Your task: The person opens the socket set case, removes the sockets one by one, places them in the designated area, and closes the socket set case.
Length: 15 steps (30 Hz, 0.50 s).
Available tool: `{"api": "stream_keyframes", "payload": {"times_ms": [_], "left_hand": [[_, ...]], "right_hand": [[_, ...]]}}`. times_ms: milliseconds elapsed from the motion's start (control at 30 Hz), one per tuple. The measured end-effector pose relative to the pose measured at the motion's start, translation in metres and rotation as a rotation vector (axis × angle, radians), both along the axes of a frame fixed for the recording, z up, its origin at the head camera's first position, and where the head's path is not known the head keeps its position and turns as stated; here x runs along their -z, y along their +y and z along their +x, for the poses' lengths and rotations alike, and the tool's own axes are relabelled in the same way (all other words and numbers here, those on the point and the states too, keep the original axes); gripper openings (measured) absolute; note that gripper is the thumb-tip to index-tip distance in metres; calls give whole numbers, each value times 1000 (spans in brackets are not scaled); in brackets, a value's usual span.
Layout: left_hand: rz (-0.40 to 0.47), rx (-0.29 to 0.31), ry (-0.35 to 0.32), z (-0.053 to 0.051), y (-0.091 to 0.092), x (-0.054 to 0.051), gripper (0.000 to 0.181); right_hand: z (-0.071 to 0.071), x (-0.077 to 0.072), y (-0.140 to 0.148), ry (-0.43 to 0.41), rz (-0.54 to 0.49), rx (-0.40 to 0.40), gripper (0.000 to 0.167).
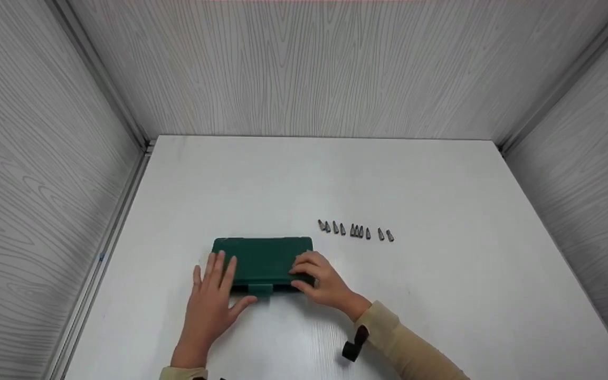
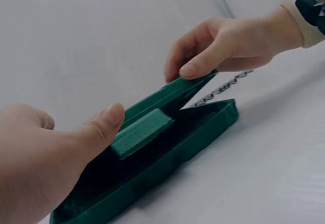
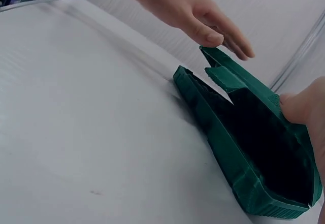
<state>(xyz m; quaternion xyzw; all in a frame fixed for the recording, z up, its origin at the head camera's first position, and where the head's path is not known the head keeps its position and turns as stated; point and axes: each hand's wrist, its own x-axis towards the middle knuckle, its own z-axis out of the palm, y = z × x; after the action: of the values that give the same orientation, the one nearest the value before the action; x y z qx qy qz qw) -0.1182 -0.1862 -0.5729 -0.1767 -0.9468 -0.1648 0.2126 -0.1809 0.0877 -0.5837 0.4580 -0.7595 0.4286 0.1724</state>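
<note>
A dark green plastic case (image 1: 262, 258) lies on the table with its lid partly raised and its front latch (image 1: 260, 289) toward me. Dark shadow fills the gap, so the inside cannot be made out. My left hand (image 1: 209, 306) is at the lid's left end, fingers stretched over the top and thumb spread near the front edge. At the right end, my right hand (image 1: 325, 279) holds the lid, fingers bent over the top and thumb at the front edge. Beyond the case to the right, several small pointed metal pieces (image 1: 361, 232) lie in a loose row.
The white table (image 1: 441, 295) has pale wood-grain panels at its back (image 1: 304, 68) and both sides. A black strap (image 1: 354, 345) hangs at my right wrist by the beige sleeve (image 1: 404, 343). Blurred items show past the table edge in the right wrist view.
</note>
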Motion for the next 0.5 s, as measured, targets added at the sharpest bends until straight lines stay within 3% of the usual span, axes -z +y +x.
{"api": "stream_keyframes", "payload": {"times_ms": [100,233,500], "left_hand": [[-74,47,-7,-2,13,3,88],[-146,61,-29,-4,21,9,83],[-172,71,-44,-5,22,25,71]], "right_hand": [[1,3,2,21,29,1,20],[3,6,4,28,77,17,17],[6,13,2,46,133,26,18]]}}
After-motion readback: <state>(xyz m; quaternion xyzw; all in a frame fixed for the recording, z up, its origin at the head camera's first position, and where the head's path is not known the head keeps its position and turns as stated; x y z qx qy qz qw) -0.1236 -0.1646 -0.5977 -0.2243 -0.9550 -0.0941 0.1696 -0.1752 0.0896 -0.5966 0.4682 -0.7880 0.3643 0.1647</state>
